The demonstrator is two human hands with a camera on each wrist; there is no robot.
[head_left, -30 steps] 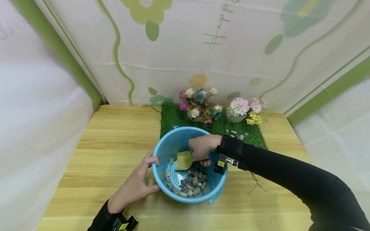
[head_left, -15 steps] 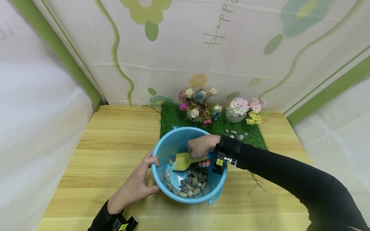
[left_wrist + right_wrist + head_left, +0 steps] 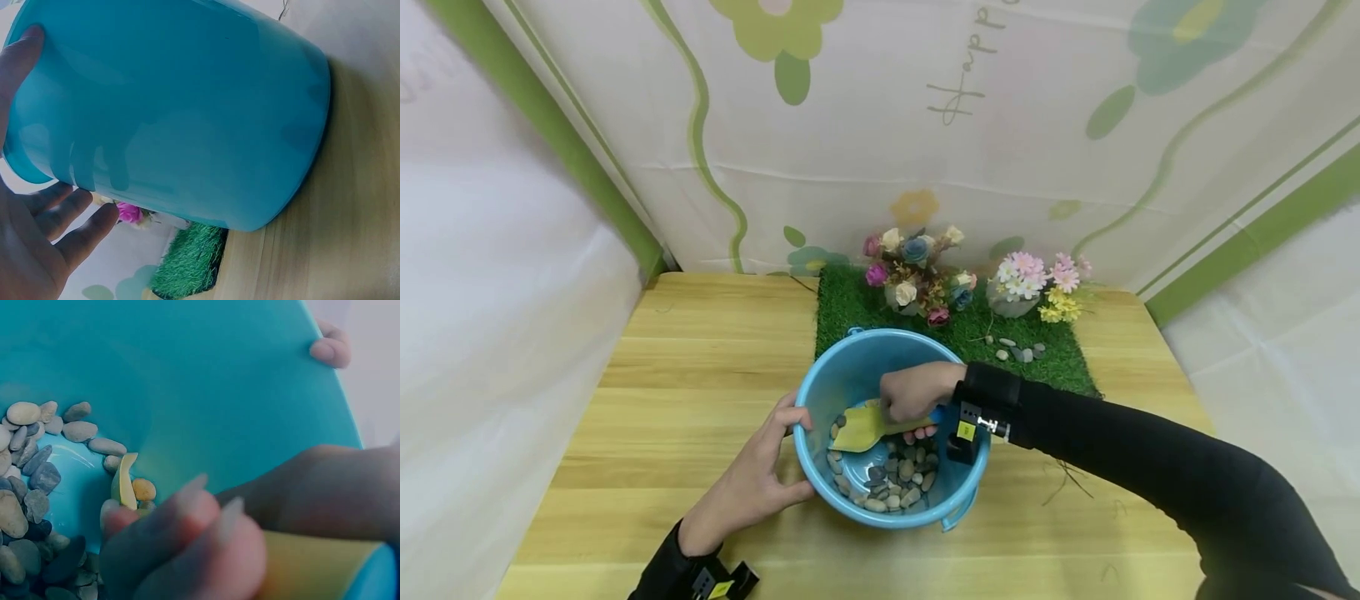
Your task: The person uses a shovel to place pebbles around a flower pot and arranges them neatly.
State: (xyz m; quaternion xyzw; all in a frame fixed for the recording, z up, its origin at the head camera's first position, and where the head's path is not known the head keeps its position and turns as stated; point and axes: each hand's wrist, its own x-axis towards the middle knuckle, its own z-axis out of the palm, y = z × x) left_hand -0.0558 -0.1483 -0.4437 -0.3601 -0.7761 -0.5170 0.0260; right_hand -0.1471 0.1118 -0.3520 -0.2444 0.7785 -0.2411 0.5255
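Observation:
A light blue bucket (image 3: 853, 367) stands on the wooden table, several grey and tan pebbles (image 3: 907, 471) lying around its bottom. My left hand (image 3: 752, 483) holds the bucket's left side, with a finger hooked over the rim and the thumb against the outer wall. Inside the bucket, my right hand (image 3: 917, 390) grips the handle of a yellow toy shovel (image 3: 855, 431), whose end is blue. The shovel's blade points left and down, close to pebbles at the left wall. In the right wrist view, curled fingers (image 3: 187, 537) hide much of the shovel.
Behind the bucket lies a green artificial turf mat (image 3: 838, 308). It bears a pot of mixed roses (image 3: 917, 275), a pot of pink and yellow flowers (image 3: 1026, 283) and several small stones (image 3: 1021, 352). A printed curtain (image 3: 880, 125) hangs at the table's back edge.
My right hand has shifted slightly left and down inside the bucket, bringing the shovel's blade toward the pebbles at the left wall. The left hand and the bucket have stayed in place.

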